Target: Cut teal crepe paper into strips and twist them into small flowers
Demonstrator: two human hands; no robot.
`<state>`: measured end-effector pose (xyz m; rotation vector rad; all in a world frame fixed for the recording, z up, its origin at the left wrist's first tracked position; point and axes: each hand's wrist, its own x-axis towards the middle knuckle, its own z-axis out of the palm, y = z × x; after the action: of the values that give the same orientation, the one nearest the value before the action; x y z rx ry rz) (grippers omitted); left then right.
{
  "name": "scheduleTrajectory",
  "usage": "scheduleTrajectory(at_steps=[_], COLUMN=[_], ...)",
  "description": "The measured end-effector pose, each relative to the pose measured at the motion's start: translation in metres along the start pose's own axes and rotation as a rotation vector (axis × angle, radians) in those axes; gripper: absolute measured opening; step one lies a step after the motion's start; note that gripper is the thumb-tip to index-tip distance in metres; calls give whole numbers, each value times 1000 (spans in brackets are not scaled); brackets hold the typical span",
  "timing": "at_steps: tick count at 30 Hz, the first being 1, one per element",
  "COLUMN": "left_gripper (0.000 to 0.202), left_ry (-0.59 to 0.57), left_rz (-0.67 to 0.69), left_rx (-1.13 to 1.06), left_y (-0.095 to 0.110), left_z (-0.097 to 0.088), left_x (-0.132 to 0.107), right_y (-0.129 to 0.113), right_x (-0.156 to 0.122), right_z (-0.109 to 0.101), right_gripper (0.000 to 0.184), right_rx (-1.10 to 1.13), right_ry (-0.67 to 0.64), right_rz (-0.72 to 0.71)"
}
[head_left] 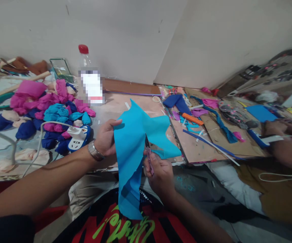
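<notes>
A large piece of bright blue fabric (132, 135) hangs in front of me, its lower part draping over my shirt. My left hand (107, 136) grips its left edge, thumb on top and the other fingers behind it. In my right hand (160, 172) is a pair of scissors (149, 160) with pinkish handles. The dark blades point up and away from me, into the fabric near its middle. To the right of the blades the fabric spreads into pointed, star-like corners, with an open gap beneath.
Left on the table lie bundled pink, blue and cream fabric pieces (56, 113) and a power strip (78, 138). A red-capped bottle (83, 50) stands behind. Scraps and an orange cutter (193, 118) lie right. Another person's hand (275, 128) is at far right.
</notes>
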<state>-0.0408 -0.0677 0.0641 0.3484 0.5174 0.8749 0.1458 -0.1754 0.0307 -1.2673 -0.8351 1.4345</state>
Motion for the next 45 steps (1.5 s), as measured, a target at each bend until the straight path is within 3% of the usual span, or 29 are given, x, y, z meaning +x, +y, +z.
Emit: scheduleTrajectory(at_steps=[8,31,38,45], left_gripper=[55,58,38,44], left_ry=[138,78,59,-22], left_rz=[1,-55,31,174], left_rx=[3,19,5,-32], left_y=[1,0,2,11], left_z=[10,4,4,14], left_x=[0,0,1,0], right_y=[6,9,6,7], right_x=[0,5,4,5], right_z=[-5,-5,-4,-4], right_gripper=[51,47,49,49], right_rx=[-41,-47,-48,-4], right_ry=[-82,-31,-52,-118], right_rz=[-22,-43,-35,-92])
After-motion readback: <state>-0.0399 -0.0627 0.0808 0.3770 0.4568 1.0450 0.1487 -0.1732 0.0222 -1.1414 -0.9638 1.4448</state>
